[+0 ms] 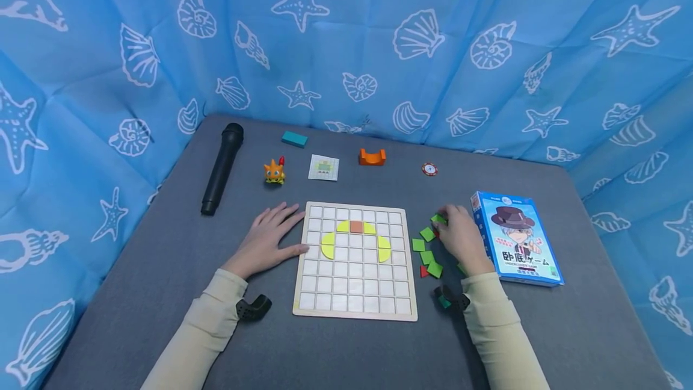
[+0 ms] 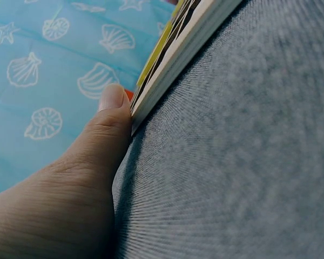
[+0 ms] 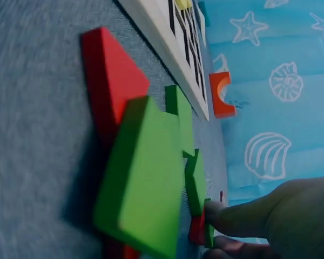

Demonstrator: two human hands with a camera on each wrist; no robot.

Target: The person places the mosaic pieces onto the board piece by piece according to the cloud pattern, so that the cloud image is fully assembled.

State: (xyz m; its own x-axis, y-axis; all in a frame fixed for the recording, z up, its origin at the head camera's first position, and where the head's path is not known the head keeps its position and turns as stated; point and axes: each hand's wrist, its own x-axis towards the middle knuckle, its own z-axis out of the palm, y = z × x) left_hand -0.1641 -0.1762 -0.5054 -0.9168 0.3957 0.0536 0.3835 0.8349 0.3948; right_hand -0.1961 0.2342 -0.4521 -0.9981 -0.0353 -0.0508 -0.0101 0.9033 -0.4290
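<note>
A square wooden grid board lies on the table, with several yellow pieces and one orange-brown square tile set in its upper cells. At the board's left edge rests my left hand, fingers spread; its thumb touches the rim. To the right of the board is my right hand, thumb and fingertips pinching a green square tile. Several more green tiles lie loosely beside the board, with a red triangular piece among them. The right palm is hidden.
A blue game box lies right of my right hand. Along the back are a black microphone, an orange toy figure, a teal block, a pattern card, an orange arch block and a poker chip.
</note>
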